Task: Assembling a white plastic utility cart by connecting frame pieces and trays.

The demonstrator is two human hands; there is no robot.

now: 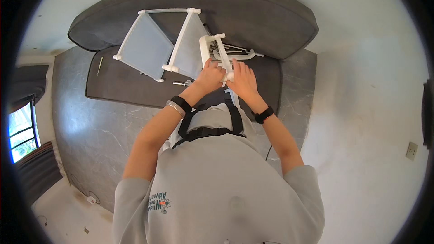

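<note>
A white plastic frame piece (204, 47) with tube-like bars stands in front of me at the sofa. My left hand (210, 76) is closed round its lower left part. My right hand (243, 80) grips the near end beside a white joint, its fingers over the bar. The two hands almost touch, and they hide much of the joint between them. Just left of them, a larger white-tubed frame with pale grey panels (147, 43) rests on the sofa seat. Behind my right hand lie loose white and metal tubes (244, 55).
The dark grey sofa (122, 86) runs across the far side, its backrest (253, 9) behind the parts. A small metal piece (181, 82) and a thin yellowish stick (99, 65) lie on the seat. Grey marble-like floor (90, 122) surrounds it; a white wall (361, 108) stands right.
</note>
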